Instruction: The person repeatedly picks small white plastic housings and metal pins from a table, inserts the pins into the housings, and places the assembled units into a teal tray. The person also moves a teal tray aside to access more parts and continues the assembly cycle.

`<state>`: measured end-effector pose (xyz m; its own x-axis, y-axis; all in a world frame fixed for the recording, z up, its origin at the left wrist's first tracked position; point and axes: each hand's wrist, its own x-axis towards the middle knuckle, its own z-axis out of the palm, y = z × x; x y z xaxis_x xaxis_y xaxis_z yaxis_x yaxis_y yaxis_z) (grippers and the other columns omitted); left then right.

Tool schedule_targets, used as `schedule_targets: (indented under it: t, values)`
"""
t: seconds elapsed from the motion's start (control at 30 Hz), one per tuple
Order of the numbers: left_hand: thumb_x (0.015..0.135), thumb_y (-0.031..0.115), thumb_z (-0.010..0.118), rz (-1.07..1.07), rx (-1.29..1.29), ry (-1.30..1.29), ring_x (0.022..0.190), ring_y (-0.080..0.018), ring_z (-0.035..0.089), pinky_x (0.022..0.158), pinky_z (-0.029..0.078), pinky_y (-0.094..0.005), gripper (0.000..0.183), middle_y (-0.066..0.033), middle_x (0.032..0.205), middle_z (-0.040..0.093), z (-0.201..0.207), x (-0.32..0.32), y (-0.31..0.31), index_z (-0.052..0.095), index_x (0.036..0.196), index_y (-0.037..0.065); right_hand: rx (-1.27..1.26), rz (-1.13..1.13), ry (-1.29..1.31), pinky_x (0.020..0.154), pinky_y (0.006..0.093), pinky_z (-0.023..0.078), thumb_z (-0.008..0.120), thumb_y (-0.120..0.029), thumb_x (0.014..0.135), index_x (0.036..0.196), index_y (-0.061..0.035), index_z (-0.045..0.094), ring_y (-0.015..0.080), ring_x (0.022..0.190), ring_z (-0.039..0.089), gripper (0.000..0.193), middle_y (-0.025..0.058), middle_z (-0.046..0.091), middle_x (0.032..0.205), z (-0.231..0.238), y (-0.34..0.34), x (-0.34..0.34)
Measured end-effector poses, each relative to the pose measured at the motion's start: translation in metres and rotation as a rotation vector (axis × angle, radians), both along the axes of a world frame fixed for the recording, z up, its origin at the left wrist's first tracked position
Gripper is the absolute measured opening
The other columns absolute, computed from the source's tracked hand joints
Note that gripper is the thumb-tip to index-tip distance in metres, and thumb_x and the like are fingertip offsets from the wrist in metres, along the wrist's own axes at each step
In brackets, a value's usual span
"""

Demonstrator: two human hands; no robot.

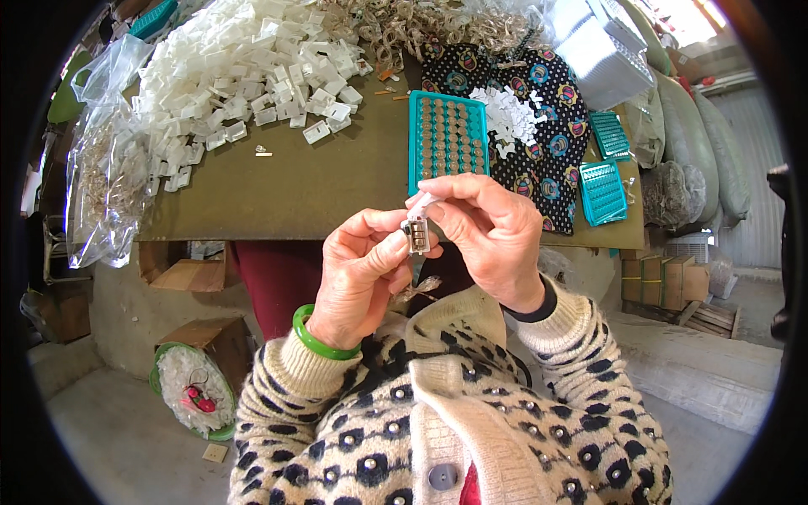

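Observation:
Above the near edge of the table, my left hand (pixel 352 273) grips a small white plastic battery case (pixel 418 239) between thumb and fingers. Its front side faces up, and round silver cells seem to be stacked inside. My right hand (pixel 497 240) pinches a small white plastic piece (pixel 423 204) at the top of the case, touching it. The fingertips hide part of that join. Just beyond my hands lies a teal tray (pixel 413 135) with rows of button cells (pixel 446 139). A heap of small white plastic pieces (pixel 512 118) rests right of it on a patterned black cloth (pixel 547 172).
A large pile of white cases (pixel 244 80) covers the table's far left, beside a clear plastic bag (pixel 105 177). Coiled wires (pixel 404 29) lie at the back. Two teal trays (pixel 603 194) sit at the right edge. Sacks (pixel 686 143) stand beyond; a green-rimmed basket (pixel 189 391) is on the floor.

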<state>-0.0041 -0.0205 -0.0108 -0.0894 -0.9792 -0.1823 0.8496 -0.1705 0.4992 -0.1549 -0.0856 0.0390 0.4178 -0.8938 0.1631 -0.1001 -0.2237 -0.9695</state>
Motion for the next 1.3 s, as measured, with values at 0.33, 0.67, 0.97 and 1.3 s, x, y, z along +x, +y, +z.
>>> schedule_targets:
  t: [0.33,0.67,0.97,1.3]
  values:
    - [0.089,0.002,0.070,0.131,-0.107,-0.009,0.063,-0.0065,0.052,0.051,0.040,-0.0199,0.016,-0.0077,0.094,0.068,0.003,-0.007,0.006,0.063,0.103,0.002,-0.782,-0.056,0.043,0.064,0.0322,0.054,0.069,0.010,0.078,0.098,-0.0013,0.065,0.0250,0.074,0.067,0.023,0.0130,0.067,0.087,-0.004,-0.003,0.013]
    - [0.093,0.013,0.068,0.009,-0.047,0.253,0.073,-0.0089,0.060,0.056,0.047,-0.0212,0.013,-0.0045,0.090,0.065,0.005,-0.012,0.003,0.060,0.099,0.005,-0.754,0.082,0.000,0.079,0.0378,0.050,0.072,-0.003,0.082,0.111,0.0035,0.064,0.0271,0.088,0.055,0.031,0.0100,0.058,0.096,-0.014,0.006,0.013]
    - [0.092,0.020,0.070,-0.030,0.092,0.205,0.082,-0.0090,0.063,0.067,0.054,-0.0228,0.017,-0.0017,0.091,0.064,-0.003,-0.015,0.004,0.058,0.096,0.008,-0.871,-0.028,0.104,0.065,0.0368,0.051,0.069,-0.008,0.086,0.108,0.0079,0.061,0.0264,0.073,0.056,0.028,0.0111,0.055,0.085,-0.025,0.012,0.013]
    - [0.091,-0.001,0.064,-0.041,-0.044,0.058,0.096,-0.0297,0.069,0.042,0.043,-0.0208,0.019,-0.0161,0.109,0.060,0.000,0.007,-0.005,0.057,0.107,0.008,-0.783,-0.309,0.531,0.071,0.0351,0.050,0.062,0.002,0.088,0.101,0.0007,0.064,0.0273,0.080,0.060,0.013,0.0131,0.060,0.091,-0.035,-0.062,-0.069]
